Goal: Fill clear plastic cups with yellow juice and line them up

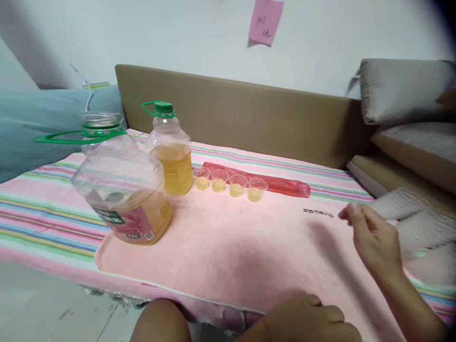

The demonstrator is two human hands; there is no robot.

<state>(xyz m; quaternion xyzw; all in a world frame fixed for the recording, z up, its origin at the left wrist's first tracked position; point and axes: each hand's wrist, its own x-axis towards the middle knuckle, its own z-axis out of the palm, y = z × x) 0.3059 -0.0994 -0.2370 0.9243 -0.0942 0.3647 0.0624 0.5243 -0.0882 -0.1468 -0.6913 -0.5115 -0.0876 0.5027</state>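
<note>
My right hand [377, 235] hovers over the right end of the pink mat [221, 251]; its thumb and fingers are pinched, with nothing visible between them. Beside it lie stacked clear plastic cups [423, 228], partly behind the hand. My left hand [306, 318] is curled near the front edge, its palm side hidden. Several small plastic cups [254, 190] with pale yellow liquid stand in a row. To their left are a capped bottle of yellow juice [173, 166] with a green handle and a nearer, larger juice bottle [131, 209] with no cap.
A red plastic wrapper [278, 184] lies behind the cups. The striped cloth [46, 204] extends around the mat. A brown board [228, 118] stands along the back. Cushions [406, 90] are piled at the right, and blue fabric [46, 128] is at the left.
</note>
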